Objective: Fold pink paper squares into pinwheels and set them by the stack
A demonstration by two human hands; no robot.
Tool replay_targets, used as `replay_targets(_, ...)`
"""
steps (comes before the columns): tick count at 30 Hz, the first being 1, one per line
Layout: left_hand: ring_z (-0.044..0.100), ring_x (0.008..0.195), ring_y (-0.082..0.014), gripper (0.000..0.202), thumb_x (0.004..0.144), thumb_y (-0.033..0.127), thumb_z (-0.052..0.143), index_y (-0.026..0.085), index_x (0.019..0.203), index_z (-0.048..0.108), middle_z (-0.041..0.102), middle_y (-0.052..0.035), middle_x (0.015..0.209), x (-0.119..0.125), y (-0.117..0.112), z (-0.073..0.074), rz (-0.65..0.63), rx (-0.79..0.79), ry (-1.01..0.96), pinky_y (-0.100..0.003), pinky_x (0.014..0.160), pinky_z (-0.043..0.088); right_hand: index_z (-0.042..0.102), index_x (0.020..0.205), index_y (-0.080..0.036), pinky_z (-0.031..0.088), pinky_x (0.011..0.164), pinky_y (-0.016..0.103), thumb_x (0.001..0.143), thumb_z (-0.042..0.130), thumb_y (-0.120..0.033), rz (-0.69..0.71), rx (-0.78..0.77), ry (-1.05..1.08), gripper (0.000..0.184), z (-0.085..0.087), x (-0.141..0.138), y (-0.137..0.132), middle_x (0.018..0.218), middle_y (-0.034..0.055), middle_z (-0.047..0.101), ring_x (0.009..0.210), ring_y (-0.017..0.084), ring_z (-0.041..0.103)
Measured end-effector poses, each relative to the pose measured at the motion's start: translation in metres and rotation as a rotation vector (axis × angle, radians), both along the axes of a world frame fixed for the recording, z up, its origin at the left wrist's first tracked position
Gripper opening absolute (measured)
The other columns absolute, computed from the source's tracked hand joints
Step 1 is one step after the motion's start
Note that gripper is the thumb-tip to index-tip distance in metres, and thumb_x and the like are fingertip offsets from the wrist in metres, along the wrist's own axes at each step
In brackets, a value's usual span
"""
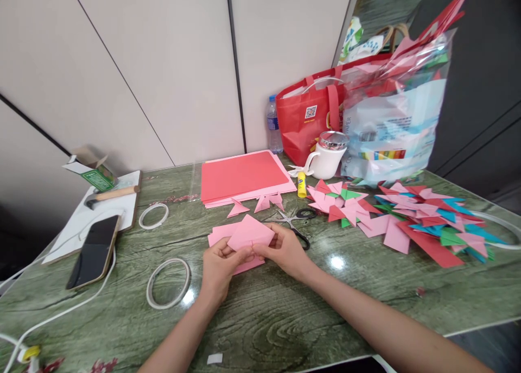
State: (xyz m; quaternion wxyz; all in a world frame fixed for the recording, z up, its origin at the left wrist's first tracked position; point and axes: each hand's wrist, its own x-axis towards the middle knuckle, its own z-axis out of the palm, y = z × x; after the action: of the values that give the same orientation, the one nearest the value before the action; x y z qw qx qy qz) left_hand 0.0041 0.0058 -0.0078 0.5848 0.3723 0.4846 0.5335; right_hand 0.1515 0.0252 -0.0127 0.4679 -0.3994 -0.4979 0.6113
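Note:
Between both hands is a pink sheet of paper (pixel 251 232), partly folded, with one corner pointing away from me. My left hand (pixel 220 261) pinches its left side, the thumb on the lower edge. My right hand (pixel 287 251) grips the right side, and its thumb meets the left thumb near the middle. Beneath the held sheet lie more pink paper pieces (pixel 217 234) on the table. Black-handled scissors (pixel 290 219) rest just beyond my right hand, partly hidden by it. Small folded pink pieces (pixel 237 208) lie a little farther off.
Red and pink sheets (pixel 244 175) are stacked at the back. A glue stick (pixel 302 184), white mug (pixel 328 158) and red bag (pixel 299 123) stand behind. Folded coloured paper pieces (pixel 435 210) are heaped right. Tape rolls (pixel 168 283), a phone (pixel 93 252) and a hammer (pixel 112 195) lie left.

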Motion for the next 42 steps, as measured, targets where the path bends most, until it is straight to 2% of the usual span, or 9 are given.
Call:
replay_targets(6, 0.069, 0.066, -0.0194, 0.036, 0.056, 0.020, 0.078, 0.009, 0.089, 0.067, 0.074, -0.0086, 0.079, 0.001, -0.001, 0.002, 0.012, -0.018, 0.016, -0.028, 0.065, 0.057, 0.055, 0.085, -0.017, 0.048, 0.058, 0.025, 0.060, 0.070, -0.026, 0.002, 0.018, -0.015, 0.031, -0.002, -0.001, 0.001, 0.072, -0.0014, 0.060, 0.065, 0.014, 0.057)
replay_targets(18, 0.069, 0.064, -0.0198, 0.034, 0.056, 0.022, 0.078, 0.009, 0.085, 0.067, 0.074, -0.0083, 0.076, 0.001, -0.001, 0.005, 0.017, -0.019, 0.044, -0.028, 0.062, 0.057, 0.056, 0.087, -0.016, 0.045, 0.055, 0.022, 0.062, 0.069, -0.023, 0.029, 0.061, -0.023, 0.030, -0.004, 0.000, 0.002, 0.074, -0.0012, 0.057, 0.064, 0.012, 0.052)
replay_targets(27, 0.067, 0.057, -0.0157, 0.032, 0.055, 0.019, 0.078, 0.010, 0.083, 0.066, 0.073, -0.0036, 0.068, -0.001, -0.001, -0.001, 0.046, -0.012, 0.100, -0.025, 0.059, 0.057, 0.057, 0.093, -0.014, 0.045, 0.061, 0.023, 0.062, 0.066, -0.019, 0.044, 0.154, -0.184, 0.033, -0.006, 0.001, 0.003, 0.082, 0.0010, 0.059, 0.071, 0.014, 0.053)
replay_targets(34, 0.068, 0.075, -0.0185, 0.049, 0.055, 0.014, 0.078, 0.012, 0.101, 0.061, 0.073, -0.0075, 0.087, -0.002, 0.000, 0.006, -0.114, -0.015, 0.029, -0.027, 0.071, 0.055, 0.058, 0.093, -0.013, 0.043, 0.060, 0.022, 0.061, 0.067, -0.019, 0.000, 0.188, -0.273, 0.033, -0.009, 0.007, 0.006, 0.079, 0.0010, 0.059, 0.069, 0.014, 0.052)
replay_targets(38, 0.069, 0.071, -0.0198, 0.054, 0.054, 0.015, 0.079, 0.010, 0.104, 0.059, 0.073, -0.0080, 0.083, 0.000, -0.002, 0.007, -0.092, -0.048, 0.008, -0.030, 0.070, 0.056, 0.057, 0.099, -0.013, 0.045, 0.064, 0.024, 0.060, 0.070, -0.022, 0.028, 0.179, -0.232, 0.042, -0.010, 0.006, 0.006, 0.086, 0.0025, 0.060, 0.075, 0.015, 0.053)
replay_targets(42, 0.069, 0.070, -0.0213, 0.059, 0.053, 0.017, 0.079, 0.010, 0.108, 0.058, 0.073, -0.0087, 0.082, 0.000, -0.004, 0.005, -0.039, -0.062, 0.008, -0.033, 0.069, 0.057, 0.057, 0.098, -0.013, 0.045, 0.067, 0.026, 0.061, 0.071, -0.026, 0.042, 0.179, -0.203, 0.042, -0.009, 0.005, 0.006, 0.087, 0.0030, 0.060, 0.077, 0.016, 0.054)
